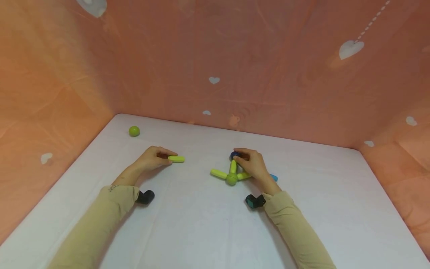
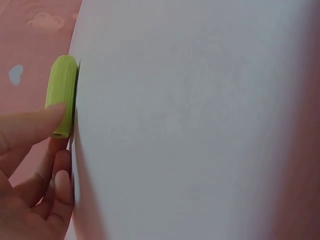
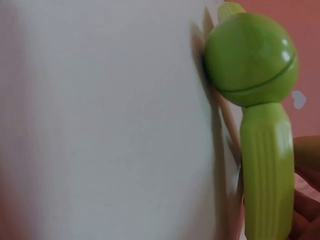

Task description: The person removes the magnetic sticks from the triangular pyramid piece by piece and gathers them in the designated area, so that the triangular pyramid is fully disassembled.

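Observation:
In the head view my left hand [image 1: 151, 159] pinches a short yellow-green rod [image 1: 176, 159] between thumb and fingers, low over the table. The left wrist view shows that ribbed rod [image 2: 62, 87] held near one end. Right of it, a green ball [image 1: 231, 179] joins several yellow-green rods [image 1: 218, 173] spreading outward. My right hand [image 1: 253, 163] pinches a dark blue ball [image 1: 234, 154] at the far end of the rod pointing away. In the right wrist view the green ball [image 3: 250, 57] and one rod [image 3: 267, 172] stand close, with the fingers partly hidden behind.
A loose green ball [image 1: 134, 131] lies at the table's far left. Just past my right wrist, part of a blue piece [image 1: 274, 178] shows. Peach cloth [image 1: 268, 86] with pale hearts rises behind and beside the white table [image 1: 191, 224].

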`<state>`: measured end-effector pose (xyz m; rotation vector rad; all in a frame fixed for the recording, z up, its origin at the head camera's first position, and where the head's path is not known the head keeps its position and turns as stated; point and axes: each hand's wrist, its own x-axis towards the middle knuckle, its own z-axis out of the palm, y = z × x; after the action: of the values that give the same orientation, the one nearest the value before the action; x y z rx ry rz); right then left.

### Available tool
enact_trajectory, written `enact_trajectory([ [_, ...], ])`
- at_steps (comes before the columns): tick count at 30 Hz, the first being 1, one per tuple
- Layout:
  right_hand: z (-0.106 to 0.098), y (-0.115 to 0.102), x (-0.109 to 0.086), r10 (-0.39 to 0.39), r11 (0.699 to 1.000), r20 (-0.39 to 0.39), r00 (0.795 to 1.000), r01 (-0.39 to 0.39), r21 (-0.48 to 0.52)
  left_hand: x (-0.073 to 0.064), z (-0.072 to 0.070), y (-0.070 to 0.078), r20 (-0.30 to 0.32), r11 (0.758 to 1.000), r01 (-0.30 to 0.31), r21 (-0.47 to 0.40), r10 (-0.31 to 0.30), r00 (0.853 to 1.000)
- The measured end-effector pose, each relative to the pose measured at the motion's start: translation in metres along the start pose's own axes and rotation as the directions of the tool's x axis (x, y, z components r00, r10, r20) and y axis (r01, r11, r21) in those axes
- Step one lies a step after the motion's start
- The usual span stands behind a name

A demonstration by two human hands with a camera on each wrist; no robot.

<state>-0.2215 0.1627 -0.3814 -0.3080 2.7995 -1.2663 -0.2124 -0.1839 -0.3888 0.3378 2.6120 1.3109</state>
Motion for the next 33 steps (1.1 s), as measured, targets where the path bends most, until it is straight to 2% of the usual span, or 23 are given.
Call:
enact_trajectory([
  [9,-0.001,0.0,-0.004,-0.06,0.997,-0.041,0.997,0.058,-0.043,0.0,0.003,0.002,-0.001,1.0,0.0,0.018,0.0,1.0],
  [15,-0.005,0.001,-0.011,-0.089,0.996,-0.048,0.995,0.089,0.0,-0.001,0.007,0.008,-0.01,1.0,0.012,-0.027,-0.012,1.0],
  [23,-0.009,0.003,-0.02,-0.128,0.99,-0.054,0.99,0.13,0.05,-0.001,0.013,0.025,-0.055,0.997,-0.036,-0.069,0.032,0.998],
  [33,-0.012,0.004,-0.029,-0.163,0.987,-0.012,0.987,0.163,0.005,0.003,0.032,0.04,-0.002,0.982,-0.079,-0.172,0.08,0.997],
])
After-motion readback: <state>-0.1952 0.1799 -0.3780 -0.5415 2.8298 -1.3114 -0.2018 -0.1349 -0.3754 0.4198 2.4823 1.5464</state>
